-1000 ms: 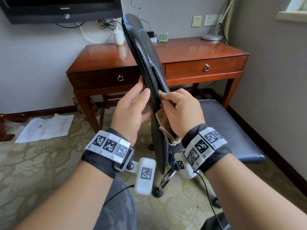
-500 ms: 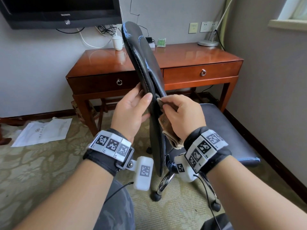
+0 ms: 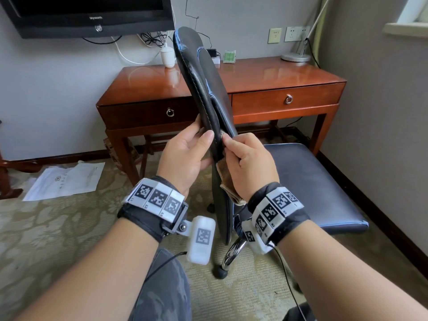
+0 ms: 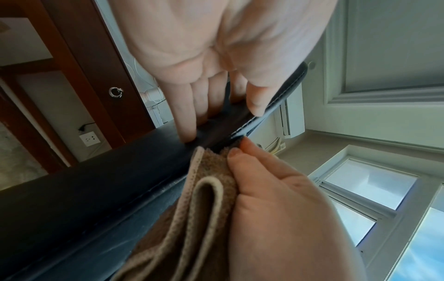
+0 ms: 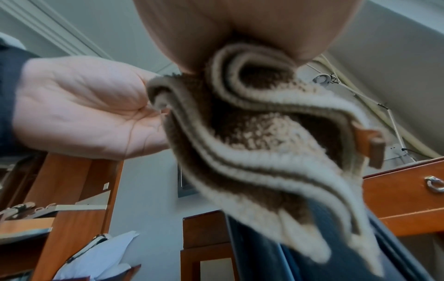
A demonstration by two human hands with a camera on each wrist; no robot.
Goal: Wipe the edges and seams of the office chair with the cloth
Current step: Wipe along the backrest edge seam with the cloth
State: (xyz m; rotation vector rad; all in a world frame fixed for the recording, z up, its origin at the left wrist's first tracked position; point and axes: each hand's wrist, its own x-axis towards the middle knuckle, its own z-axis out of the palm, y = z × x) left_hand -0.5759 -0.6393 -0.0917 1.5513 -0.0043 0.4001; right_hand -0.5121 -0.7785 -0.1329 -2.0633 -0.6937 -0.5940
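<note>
The black leather chair backrest (image 3: 201, 89) stands edge-on in front of me, its stitched seam facing me. My left hand (image 3: 185, 158) lies against its left side, fingers (image 4: 190, 106) straight on the leather and thumb along the edge. My right hand (image 3: 250, 163) grips a folded brown cloth (image 3: 228, 184) and presses its top corner onto the edge seam, just right of my left thumb. The left wrist view shows the cloth (image 4: 204, 209) lying along the backrest (image 4: 72, 199). In the right wrist view the cloth (image 5: 264, 142) hangs in folds from my fist.
The chair's dark seat (image 3: 312, 181) is to the right, its chrome frame (image 3: 232, 251) below my wrists. A wooden desk (image 3: 278, 75) with two drawers stands behind, under a wall TV (image 3: 88, 15). Papers (image 3: 67, 179) lie on the carpet at left. A wall runs close on the right.
Both hands stay at about the same spot on the backrest edge, the cloth still pressed to the seam. Only my viewpoint has shifted slightly.
</note>
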